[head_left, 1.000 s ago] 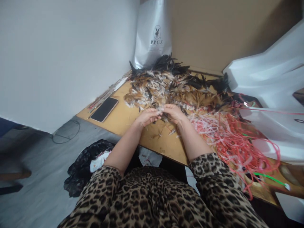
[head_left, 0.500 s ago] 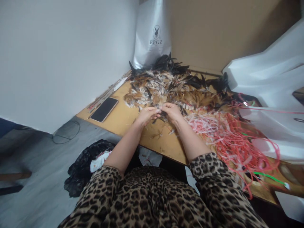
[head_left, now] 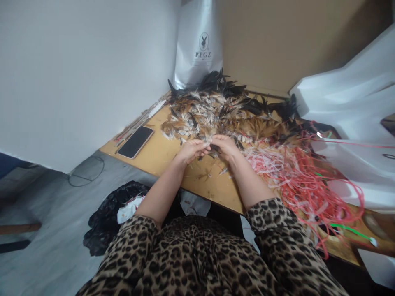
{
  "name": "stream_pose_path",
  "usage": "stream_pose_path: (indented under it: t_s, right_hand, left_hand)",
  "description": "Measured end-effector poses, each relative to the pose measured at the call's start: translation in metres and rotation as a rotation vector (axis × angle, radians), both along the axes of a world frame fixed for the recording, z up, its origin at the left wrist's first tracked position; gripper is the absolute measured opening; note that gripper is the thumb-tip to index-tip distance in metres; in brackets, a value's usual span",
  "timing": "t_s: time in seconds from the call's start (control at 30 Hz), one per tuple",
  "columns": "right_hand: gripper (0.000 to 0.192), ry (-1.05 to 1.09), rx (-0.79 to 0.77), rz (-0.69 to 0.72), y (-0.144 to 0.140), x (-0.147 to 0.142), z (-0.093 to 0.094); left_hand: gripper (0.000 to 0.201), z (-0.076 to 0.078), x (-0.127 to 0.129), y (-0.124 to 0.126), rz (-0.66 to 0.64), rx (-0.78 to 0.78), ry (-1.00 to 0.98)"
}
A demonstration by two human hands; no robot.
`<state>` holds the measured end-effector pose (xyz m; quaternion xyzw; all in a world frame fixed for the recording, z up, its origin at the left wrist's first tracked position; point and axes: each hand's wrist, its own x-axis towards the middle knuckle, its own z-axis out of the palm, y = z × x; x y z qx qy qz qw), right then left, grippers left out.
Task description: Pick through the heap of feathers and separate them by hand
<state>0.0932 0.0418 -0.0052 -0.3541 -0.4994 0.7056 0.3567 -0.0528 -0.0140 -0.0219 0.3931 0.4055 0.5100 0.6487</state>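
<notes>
My left hand (head_left: 193, 150) and my right hand (head_left: 225, 146) meet fingertip to fingertip just above the near edge of the feather pile. Both are closed in a pinch. Between them is a small greyish-white feather (head_left: 207, 139), partly covered by the fingers. Behind the hands spreads a big heap of brown, white and black feathers (head_left: 200, 109), with the longest black ones at the back. A tangle of pink and red plastic strips (head_left: 308, 176) lies right of my right hand.
A dark-screened phone (head_left: 135, 142) lies on the wooden table (head_left: 166, 160), left of the feathers. A silver-white bag (head_left: 199, 45) stands in the back corner, white sheeting (head_left: 348, 94) hangs at the right. A black plastic bag (head_left: 114, 218) sits on the floor near my left arm.
Both hands stay in nearly the same place, fingertips still together. The right fingers have shifted very slightly, and the feather between the fingertips shows a little more clearly.
</notes>
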Motion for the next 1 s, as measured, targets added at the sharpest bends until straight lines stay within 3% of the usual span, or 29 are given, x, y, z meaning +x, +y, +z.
stream_pose_path:
  t_s: [0.17, 0.3, 0.67, 1.0]
  right_hand:
    - [0.028, 0.029, -0.002, 0.194, -0.004, 0.008, 0.010]
    - [0.028, 0.032, 0.035, 0.262, -0.007, 0.010, 0.013]
    - [0.028, 0.026, 0.087, -0.092, -0.002, -0.002, 0.005]
    - [0.031, -0.110, 0.209, -0.118, 0.001, -0.002, -0.003]
  left_hand:
    - [0.027, 0.002, -0.003, -0.003, -0.100, 0.001, -0.024]
    - [0.028, 0.003, -0.004, -0.005, -0.176, -0.003, -0.037]
    - [0.026, 0.000, 0.001, 0.003, 0.106, 0.000, -0.022]
    - [0.026, -0.002, 0.002, 0.003, 0.111, 0.009, 0.018]
